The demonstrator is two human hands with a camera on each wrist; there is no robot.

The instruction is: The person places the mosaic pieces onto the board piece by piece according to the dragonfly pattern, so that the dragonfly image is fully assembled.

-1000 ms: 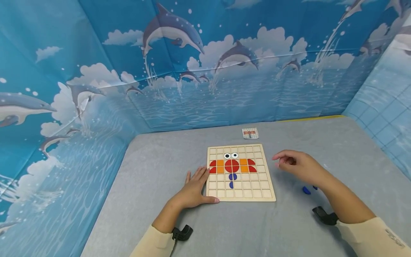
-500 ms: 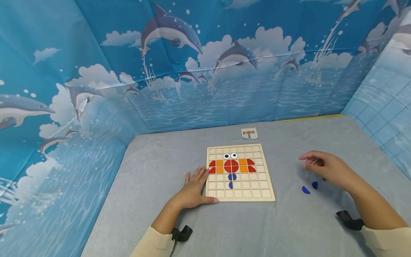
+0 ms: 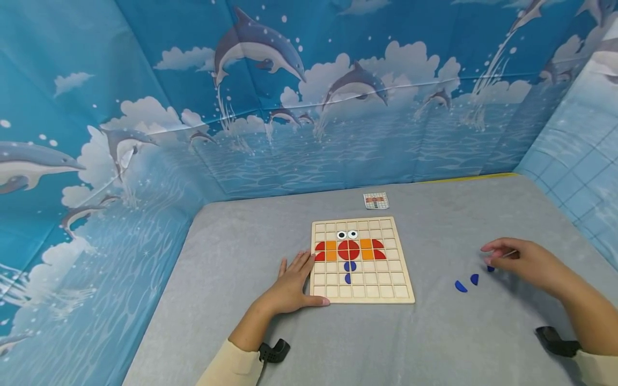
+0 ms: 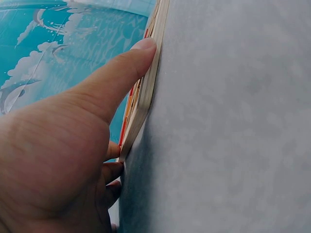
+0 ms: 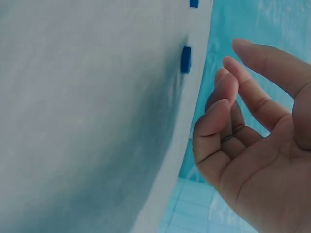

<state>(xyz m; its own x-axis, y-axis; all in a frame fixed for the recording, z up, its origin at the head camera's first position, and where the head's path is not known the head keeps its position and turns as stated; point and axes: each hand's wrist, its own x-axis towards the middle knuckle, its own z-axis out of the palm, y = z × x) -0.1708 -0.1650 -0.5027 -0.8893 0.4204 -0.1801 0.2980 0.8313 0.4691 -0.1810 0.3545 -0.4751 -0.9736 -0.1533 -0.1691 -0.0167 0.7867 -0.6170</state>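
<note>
A square wooden grid board (image 3: 393, 291) lies on the table, bearing red, orange and blue pieces and two eye pieces (image 3: 347, 235). My left hand (image 3: 292, 288) rests at its near left corner, fingers along the left side and thumb on the front edge (image 4: 148, 82). To the right of the board lie three loose blue pieces; two are half-round (image 3: 461, 287) and wedge-like (image 3: 475, 279). The third blue piece (image 3: 490, 268) is partly covered by my right hand (image 3: 528, 262). In the right wrist view, that hand's thumb and index finger are apart, beside a blue piece (image 5: 186, 59), holding nothing.
A small picture card (image 3: 376, 201) with a similar pattern lies behind the board. The grey cloth (image 3: 241, 241) covers the table. Blue dolphin-print curtain (image 3: 289, 150) hangs along the back and sides. A black band (image 3: 274, 351) is on each wrist.
My right hand has moved right, away from the board, and now hovers over the farthest right blue piece. The loose blue pieces came into fuller view. The left hand stays put.
</note>
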